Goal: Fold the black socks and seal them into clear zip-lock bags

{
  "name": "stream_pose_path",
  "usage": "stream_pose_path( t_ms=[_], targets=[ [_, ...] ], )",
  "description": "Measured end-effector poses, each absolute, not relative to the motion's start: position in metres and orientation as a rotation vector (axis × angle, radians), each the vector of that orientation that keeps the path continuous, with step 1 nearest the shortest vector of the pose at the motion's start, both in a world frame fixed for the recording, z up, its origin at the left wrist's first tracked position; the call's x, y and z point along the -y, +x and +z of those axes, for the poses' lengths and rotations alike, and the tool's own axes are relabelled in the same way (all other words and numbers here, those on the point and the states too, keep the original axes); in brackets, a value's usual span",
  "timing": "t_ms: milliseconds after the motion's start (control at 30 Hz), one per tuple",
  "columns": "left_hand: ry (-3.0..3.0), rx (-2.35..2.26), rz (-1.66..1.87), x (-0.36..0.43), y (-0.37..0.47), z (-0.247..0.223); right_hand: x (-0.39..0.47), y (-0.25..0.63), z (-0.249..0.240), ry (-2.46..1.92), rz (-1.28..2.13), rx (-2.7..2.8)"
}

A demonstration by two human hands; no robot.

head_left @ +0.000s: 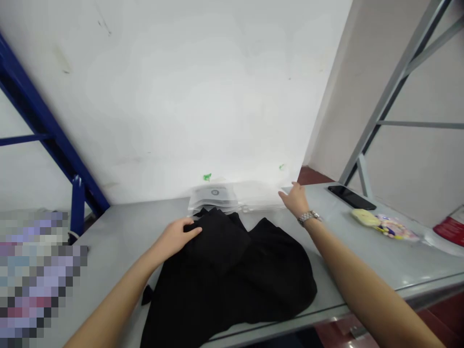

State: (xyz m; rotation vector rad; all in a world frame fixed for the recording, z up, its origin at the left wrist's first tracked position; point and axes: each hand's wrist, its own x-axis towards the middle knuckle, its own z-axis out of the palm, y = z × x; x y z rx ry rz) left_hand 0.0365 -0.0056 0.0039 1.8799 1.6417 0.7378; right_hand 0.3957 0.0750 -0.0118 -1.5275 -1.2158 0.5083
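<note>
A black garment (232, 270) lies bunched on the grey table, and part of it hangs over the front edge. At its upper left, my left hand (177, 237) has thumb and fingers closed on the cloth. My right hand (296, 199), with a metal watch on the wrist, is open with fingers apart and holds nothing. It is beyond the garment, at the right end of some clear and white plastic bags (253, 197) lying along the wall. One grey printed bag (213, 195) lies at their left, just behind the garment.
A black phone (351, 197) lies at the table's back right. Near it are a yellow item (364, 217) and a colourful plastic-wrapped bundle (395, 228). A blue metal frame (47, 116) stands left and a grey one (391, 92) right. The left edge is pixelated.
</note>
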Motion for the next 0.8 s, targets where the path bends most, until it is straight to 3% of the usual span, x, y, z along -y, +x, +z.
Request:
stream_pose_path(
  t_ms=[100, 200, 267, 367, 500, 667, 800],
  targets=[
    [1.624, -1.402, 0.97, 0.02, 0.052, 0.018, -0.045, 0.361, 0.009, -1.443, 0.492, 1.423],
    [1.401, -0.976, 1.028, 0.043, 0.071, 0.027, 0.003, 0.316, 0.024, -0.989, 0.914, 2.045],
    [1.44, -0.749, 0.938, 0.054, 0.081, 0.03, 0.032, 0.294, 0.027, -0.81, 0.934, 2.185],
    [1.667, -0.777, 0.869, 0.057, 0.083, 0.032, 0.055, 0.292, 0.023, -0.887, 0.758, 1.925],
    [1.888, -1.238, 0.827, 0.048, 0.071, 0.025, 0.06, 0.338, 0.001, -1.203, 0.615, 1.333],
    [2.077, -1.161, 0.396, 0.058, 0.075, 0.003, 0.077, 0.401, -0.024, -1.468, 1.052, 1.037],
    [2.235, -1.142, 0.416, 0.069, 0.097, -0.013, 0.09, 0.419, -0.024, -1.455, 1.315, 0.949]
  ],
)
